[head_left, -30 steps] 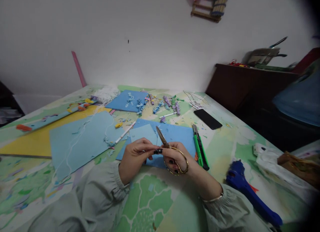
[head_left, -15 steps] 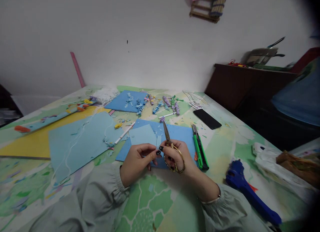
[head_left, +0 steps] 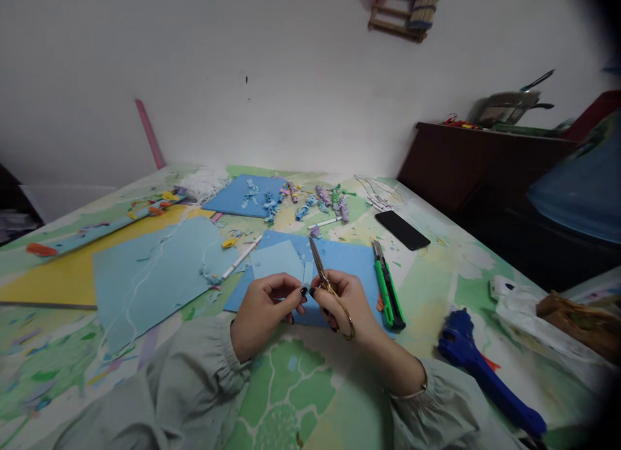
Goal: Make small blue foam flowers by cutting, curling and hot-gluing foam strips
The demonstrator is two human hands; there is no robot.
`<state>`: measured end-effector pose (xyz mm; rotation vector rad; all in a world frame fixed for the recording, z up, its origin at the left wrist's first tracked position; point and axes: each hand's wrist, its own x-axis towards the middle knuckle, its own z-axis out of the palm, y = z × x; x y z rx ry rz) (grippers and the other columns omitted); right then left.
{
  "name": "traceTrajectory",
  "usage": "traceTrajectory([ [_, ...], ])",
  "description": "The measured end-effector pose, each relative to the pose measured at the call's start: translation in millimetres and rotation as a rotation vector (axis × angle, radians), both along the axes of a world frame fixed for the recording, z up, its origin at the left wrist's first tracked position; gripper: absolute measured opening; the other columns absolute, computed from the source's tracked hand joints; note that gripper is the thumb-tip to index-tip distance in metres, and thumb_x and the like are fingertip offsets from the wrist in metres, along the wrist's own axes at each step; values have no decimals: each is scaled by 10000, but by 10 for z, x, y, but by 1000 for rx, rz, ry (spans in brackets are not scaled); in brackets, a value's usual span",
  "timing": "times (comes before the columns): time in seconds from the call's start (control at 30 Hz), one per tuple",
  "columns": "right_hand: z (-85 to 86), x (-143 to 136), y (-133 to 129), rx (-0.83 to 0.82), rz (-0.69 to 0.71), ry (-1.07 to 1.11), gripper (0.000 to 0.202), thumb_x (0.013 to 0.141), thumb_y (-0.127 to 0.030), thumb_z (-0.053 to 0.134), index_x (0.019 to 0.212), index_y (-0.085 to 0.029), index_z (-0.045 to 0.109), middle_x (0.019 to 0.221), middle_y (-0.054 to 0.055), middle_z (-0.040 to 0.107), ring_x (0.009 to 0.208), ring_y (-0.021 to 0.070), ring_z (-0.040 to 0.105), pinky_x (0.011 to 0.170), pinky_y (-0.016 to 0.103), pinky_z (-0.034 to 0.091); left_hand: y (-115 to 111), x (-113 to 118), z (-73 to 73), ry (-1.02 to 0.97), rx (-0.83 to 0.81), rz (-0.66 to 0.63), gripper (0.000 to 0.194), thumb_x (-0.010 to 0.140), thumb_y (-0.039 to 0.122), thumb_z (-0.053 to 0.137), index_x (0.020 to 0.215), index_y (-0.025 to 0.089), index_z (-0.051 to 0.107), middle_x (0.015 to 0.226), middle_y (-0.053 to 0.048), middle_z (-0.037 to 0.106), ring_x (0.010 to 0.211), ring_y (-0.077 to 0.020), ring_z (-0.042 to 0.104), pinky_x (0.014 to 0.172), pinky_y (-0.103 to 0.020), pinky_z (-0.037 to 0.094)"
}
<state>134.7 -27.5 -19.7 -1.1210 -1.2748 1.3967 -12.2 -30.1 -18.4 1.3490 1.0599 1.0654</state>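
My left hand is closed in a pinch on a small light blue strip, which stands up from between the fingertips. Gold-handled scissors rest in my right hand, with their blades pointing up and away and the handle loops around my fingers. The right thumb and index finger also meet at the strip's lower end, close to the left fingertips. Beneath both hands lies a blue foam sheet, with a light blue piece on top of it.
To the right lie a green utility knife, a black phone and a blue glue gun. Left are a large light blue sheet, a yellow sheet and a white stick. Several small curled pieces lie behind.
The scissors have tilted, with their tips swinging slightly left. My fingertips have shifted a little at the strip's lower end; both hands stay in nearly the same place.
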Motion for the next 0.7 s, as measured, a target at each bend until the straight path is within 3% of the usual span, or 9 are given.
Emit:
traceTrajectory([
  [0.27, 6, 5, -13, 33, 28, 23, 144, 657, -291, 564, 698, -158, 528, 350, -105, 395, 260, 38, 313, 263, 146, 262, 3, 0, -11, 10, 11, -68, 127, 697, 266, 635, 687, 141, 622, 559, -8, 596, 519, -118, 564, 438, -185, 436],
  [0.5, 7, -3, -11, 27, 15, 17, 169, 667, -324, 552, 701, -161, 519, 358, -103, 377, 262, 45, 296, 275, 166, 246, 6, 14, -31, -12, 9, -50, 135, 668, 277, 661, 667, 143, 639, 561, -15, 607, 507, -128, 568, 437, -201, 453],
  [0.6, 2, 12, -2, 80, -17, -69, 168, 691, -330, 536, 676, -165, 512, 384, -92, 361, 308, 50, 298, 315, 177, 242, 15, -2, -7, -9, 5, -1, 124, 662, 262, 664, 670, 141, 641, 566, -23, 626, 525, -138, 585, 466, -213, 476],
  [0.7, -11, 25, -3, 246, -47, -279, 229, 692, -333, 564, 569, -170, 462, 451, -71, 341, 419, 56, 305, 393, 187, 233, 29, -41, 27, -24, 27, 58, 123, 674, 261, 655, 677, 141, 632, 571, -21, 634, 543, -136, 595, 495, -217, 491],
])
